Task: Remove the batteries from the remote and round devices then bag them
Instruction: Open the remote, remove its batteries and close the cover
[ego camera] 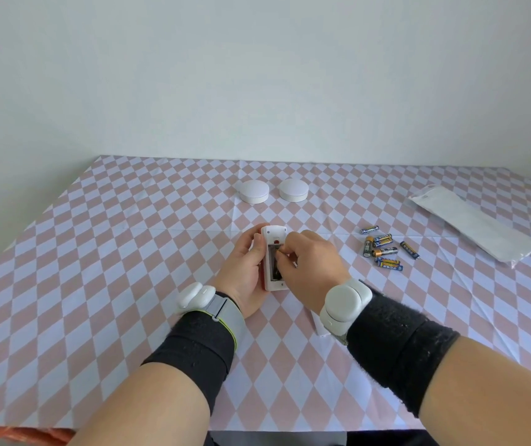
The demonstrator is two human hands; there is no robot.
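The remote (275,257) sits at the centre of the frame, back side up, its battery bay uncovered and its long axis running almost straight up and down the picture. The left hand (246,268) cradles it from the left edge, fingers wrapped round the casing in a firm hold. The right hand (309,265) comes in from the right, its fingertips (281,252) pinched down into the upper part of the bay; they seem to be on a cell there, though the fingers hide whether it is actually gripped.

The bay lies directly left of the right hand, so any cell has to be levered up and drawn out toward the right, across the remote's long axis. The right hand is the nearer one for that pull, with the left only steadying.

To the right of centre a loose cluster of batteries (386,249) lies on the checked tablecloth (96,252). Farther right, near the frame's edge, the clear bag (476,223) lies flat. Above the remote, the two round devices (254,191) stand side by side, apart from each other, apparently closed.
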